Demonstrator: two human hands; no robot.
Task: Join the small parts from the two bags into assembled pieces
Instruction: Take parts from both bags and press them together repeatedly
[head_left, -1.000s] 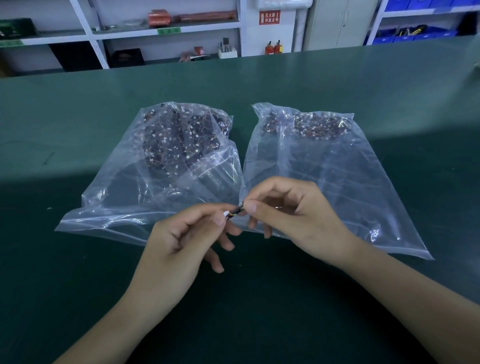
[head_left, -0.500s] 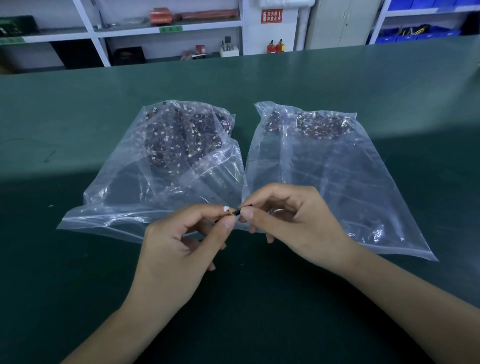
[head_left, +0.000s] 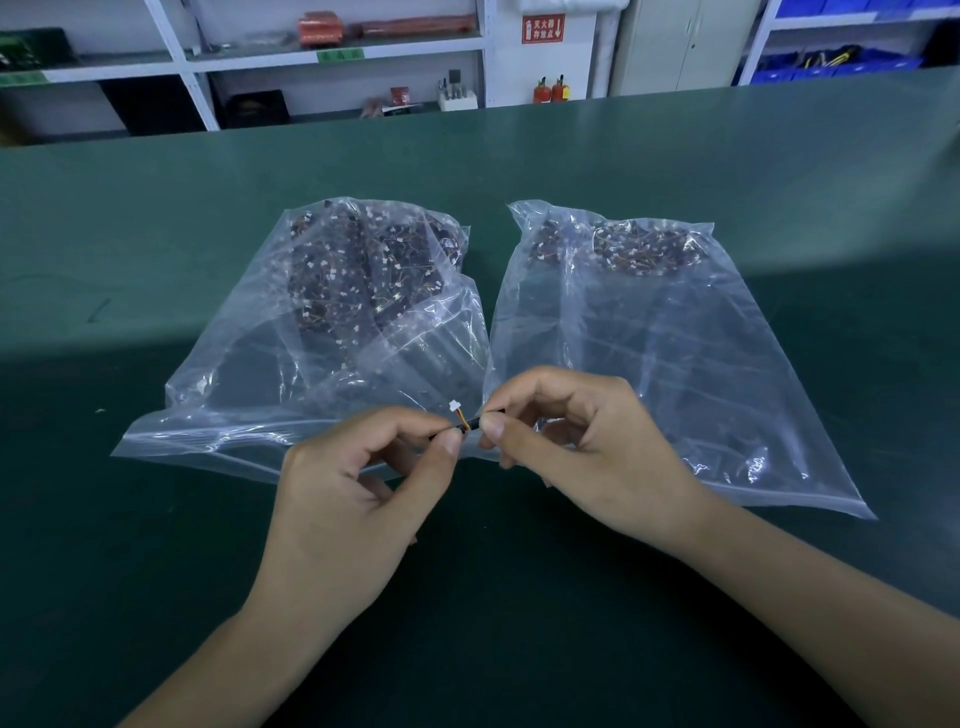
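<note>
Two clear, crinkled plastic bags lie side by side on a dark green matte desk (head_left: 156, 218), their open ends toward the person. The left bag (head_left: 291, 374) holds a heap of small dark parts speckled with white bits, bunched at its far end; its film is creased and glossy with folds near the middle. The right bag (head_left: 691, 374) holds a smaller, flatter cluster of the same kind of dark pieces with thin orange wires, also at its far end, and the rest of it lies smooth and flat.

Just in front of the bags, over the gap between them, both hands meet. The left hand (head_left: 353, 499) pinches a small part (head_left: 460, 417) between thumb and forefinger, its other fingers curled under. The right hand (head_left: 587, 457) pinches the other end of the same piece, fingers arched above it. The part is tiny: a short black sleeve, thin orange and yellow wires, and a white plastic plug standing up between the fingertips.

A tiny pale speck (head_left: 100, 410) lies on the desk left of the left bag.

White shelves (head_left: 332, 52) stand behind the desk.
</note>
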